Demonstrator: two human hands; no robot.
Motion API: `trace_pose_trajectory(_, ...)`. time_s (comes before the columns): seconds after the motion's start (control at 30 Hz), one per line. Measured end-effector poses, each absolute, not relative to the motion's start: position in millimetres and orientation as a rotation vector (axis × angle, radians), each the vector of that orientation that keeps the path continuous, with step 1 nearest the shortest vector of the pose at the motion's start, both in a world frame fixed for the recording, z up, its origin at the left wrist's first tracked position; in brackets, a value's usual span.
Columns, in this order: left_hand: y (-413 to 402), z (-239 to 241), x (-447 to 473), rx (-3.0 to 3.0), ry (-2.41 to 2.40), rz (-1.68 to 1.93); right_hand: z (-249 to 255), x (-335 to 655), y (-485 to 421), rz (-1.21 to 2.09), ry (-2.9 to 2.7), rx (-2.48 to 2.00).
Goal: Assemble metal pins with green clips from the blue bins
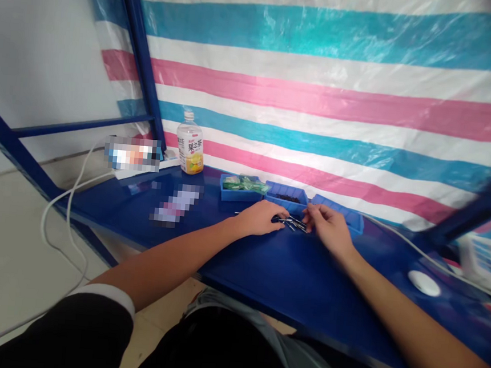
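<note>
We seem midway, with loose slender pieces [295, 223] left on the blue table [259, 271] between our curled left hand [263, 217] and narrowly bunched right hand [331, 227], though whether either grips one we cannot tell, and dark bits [288, 198] already in the middle blue bin [283, 188].

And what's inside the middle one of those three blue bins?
The middle bin holds a layer of small dark pieces, too small to identify. Whatever lies beneath them, or low behind its front wall, is covered and can't be seen.
</note>
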State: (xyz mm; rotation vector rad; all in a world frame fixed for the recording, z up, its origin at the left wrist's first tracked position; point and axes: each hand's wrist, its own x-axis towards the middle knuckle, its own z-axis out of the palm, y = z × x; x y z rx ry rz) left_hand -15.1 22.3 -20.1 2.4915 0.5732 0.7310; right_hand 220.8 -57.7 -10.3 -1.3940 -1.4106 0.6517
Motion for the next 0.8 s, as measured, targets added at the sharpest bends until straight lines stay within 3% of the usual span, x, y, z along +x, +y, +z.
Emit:
trace_pose_trajectory(0.57,17,-11,-14,2.492,0.586,0.831,-15,214,-60,0.596,-1.605,-1.392)
trace_pose_trajectory(0.8,9,-5,-11,2.132,0.601,0.971,-15,208,-63,0.604,-1.602,-1.272)
